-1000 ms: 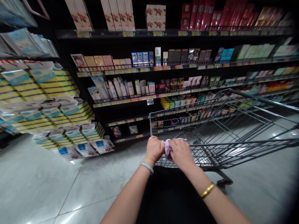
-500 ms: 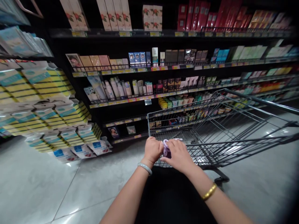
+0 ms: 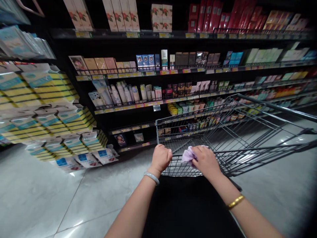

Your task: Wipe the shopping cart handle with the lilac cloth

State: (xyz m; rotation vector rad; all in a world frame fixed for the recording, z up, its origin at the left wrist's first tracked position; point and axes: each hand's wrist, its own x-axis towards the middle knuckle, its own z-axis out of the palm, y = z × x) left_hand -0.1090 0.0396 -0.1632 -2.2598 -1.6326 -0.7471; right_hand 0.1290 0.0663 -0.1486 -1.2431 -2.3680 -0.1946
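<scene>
A metal shopping cart (image 3: 250, 162) stands in front of me, its wire basket stretching off to the right. My left hand (image 3: 160, 158) is closed round the top rim at the cart's near left corner. In my right hand (image 3: 206, 161) is a crumpled light purple cloth (image 3: 188, 155), pressed against the top rail on the near side. The fingers of that hand are curled over the cloth and partly hide it. Through the wires the inside of the basket shows only bare mesh.
Dark shelves (image 3: 116, 109) hold boxes, bottles and tubes behind the cart. At left, yellow packs (image 3: 44, 122) are stacked low, with white bags (image 3: 81, 162) beneath them. Grey tiled floor (image 3: 99, 198) lies around the cart.
My right hand has slid to the right along the rail with the cloth, away from my left hand. More of the cloth shows. My left hand stays on the corner.
</scene>
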